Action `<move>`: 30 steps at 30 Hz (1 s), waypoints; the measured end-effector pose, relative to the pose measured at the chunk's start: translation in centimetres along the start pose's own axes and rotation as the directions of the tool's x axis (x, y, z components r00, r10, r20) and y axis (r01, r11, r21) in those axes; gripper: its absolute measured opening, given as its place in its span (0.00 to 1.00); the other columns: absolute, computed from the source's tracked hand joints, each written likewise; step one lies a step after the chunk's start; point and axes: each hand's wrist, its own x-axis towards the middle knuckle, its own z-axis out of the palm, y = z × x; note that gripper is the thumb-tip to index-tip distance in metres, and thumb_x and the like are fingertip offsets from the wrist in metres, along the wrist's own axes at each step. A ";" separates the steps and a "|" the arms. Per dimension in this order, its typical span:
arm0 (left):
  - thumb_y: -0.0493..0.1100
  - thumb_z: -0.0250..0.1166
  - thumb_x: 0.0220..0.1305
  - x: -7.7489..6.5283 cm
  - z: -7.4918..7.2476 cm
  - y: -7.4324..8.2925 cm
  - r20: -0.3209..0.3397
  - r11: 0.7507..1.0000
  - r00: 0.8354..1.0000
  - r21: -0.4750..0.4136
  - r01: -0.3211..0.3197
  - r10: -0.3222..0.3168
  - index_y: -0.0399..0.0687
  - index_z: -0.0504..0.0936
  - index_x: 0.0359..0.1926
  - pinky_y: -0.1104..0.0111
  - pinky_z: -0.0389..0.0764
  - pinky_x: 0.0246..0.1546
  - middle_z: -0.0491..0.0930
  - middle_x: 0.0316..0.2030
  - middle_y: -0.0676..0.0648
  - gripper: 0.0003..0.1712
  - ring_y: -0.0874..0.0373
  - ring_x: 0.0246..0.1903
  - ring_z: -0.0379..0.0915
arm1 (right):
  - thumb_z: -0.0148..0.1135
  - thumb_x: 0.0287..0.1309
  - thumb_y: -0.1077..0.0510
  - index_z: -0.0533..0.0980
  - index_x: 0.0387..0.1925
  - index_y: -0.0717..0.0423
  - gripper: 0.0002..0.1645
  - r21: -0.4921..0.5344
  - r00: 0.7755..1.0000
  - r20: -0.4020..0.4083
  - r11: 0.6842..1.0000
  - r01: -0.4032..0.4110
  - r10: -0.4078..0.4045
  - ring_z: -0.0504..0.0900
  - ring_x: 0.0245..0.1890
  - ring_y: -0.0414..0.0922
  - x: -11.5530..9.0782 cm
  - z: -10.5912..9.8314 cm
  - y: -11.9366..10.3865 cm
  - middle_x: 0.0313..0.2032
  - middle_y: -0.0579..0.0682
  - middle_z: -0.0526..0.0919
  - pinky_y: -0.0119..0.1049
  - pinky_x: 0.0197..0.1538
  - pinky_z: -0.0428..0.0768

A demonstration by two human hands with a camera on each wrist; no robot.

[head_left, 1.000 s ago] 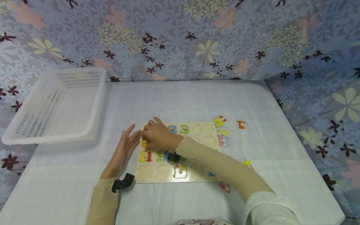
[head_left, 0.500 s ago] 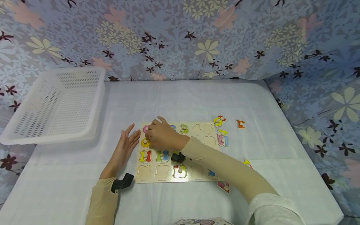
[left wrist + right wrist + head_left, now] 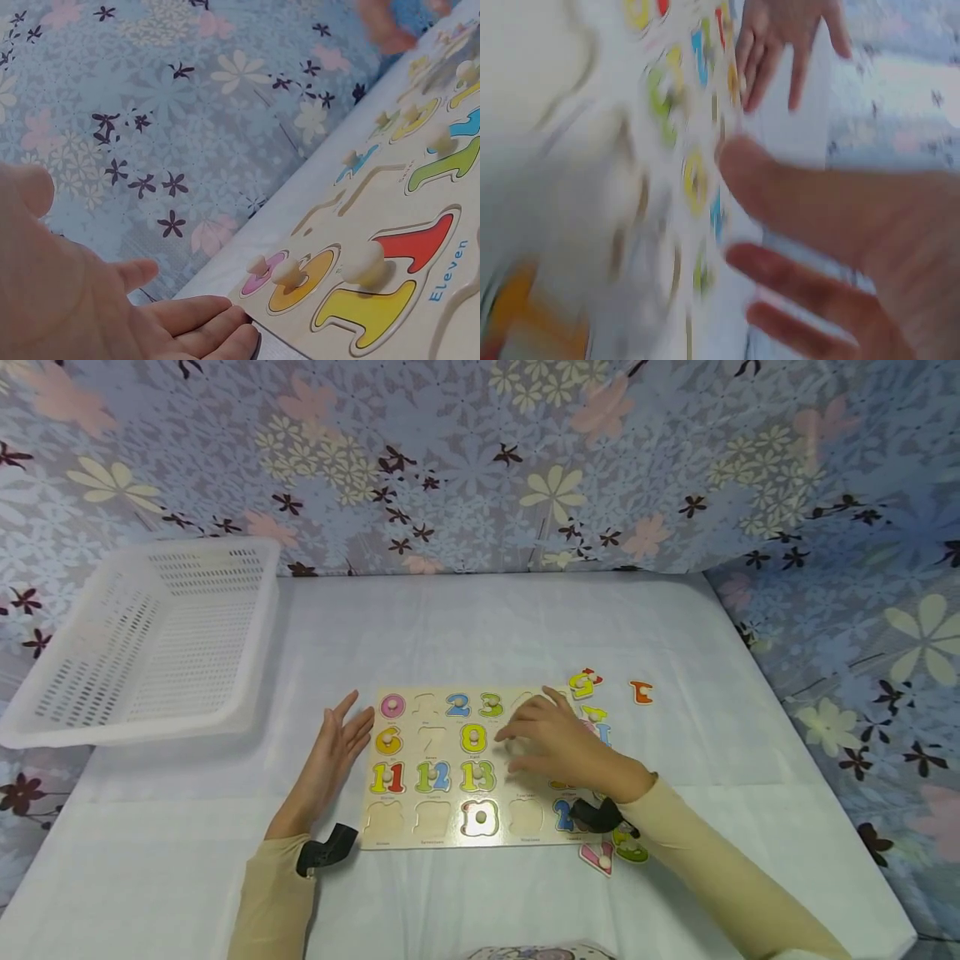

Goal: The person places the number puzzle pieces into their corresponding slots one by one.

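A wooden number puzzle board [image 3: 504, 795] lies on the white cloth, with knobbed number pieces and bare recesses. My left hand [image 3: 330, 764] rests along its left edge, fingers straight and fingertips right at the rim. Nearest it are the pink 0 [image 3: 392, 706], the orange-yellow 6 [image 3: 388, 741] and the yellow-and-red 11 [image 3: 367, 300]. Above the board's right half hovers my right hand [image 3: 562, 743], fingers loosely spread and holding nothing, its fingertips just right of the yellow 8 [image 3: 473, 738]. It hides several slots, and it is blurred in the right wrist view.
Loose pieces lie to the board's right: a yellow 5 [image 3: 581, 686], an orange-red piece [image 3: 642, 692] and others partly under the right hand. A pink piece [image 3: 597, 860] and a green one [image 3: 632, 850] are at the lower right corner. A white basket [image 3: 135, 733] stands at left.
My right hand has swung from the board's left side to its right half, uncovering the 0, the 6, the 8 and the 13. The left hand has stayed put.
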 end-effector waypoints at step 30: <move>0.65 0.25 0.74 0.1 -0.2 -0.4 -0.016 1.000 1.000 -0.028 0.014 -0.015 0.49 0.36 0.77 0.63 0.51 0.71 0.47 0.73 0.36 0.40 0.47 0.72 0.44 | 0.80 0.40 0.55 0.84 0.40 0.52 0.21 0.020 0.928 0.025 0.928 -0.372 0.371 0.75 0.43 0.47 -12.0 -1.2 3.4 0.37 0.41 0.80 0.61 0.63 0.57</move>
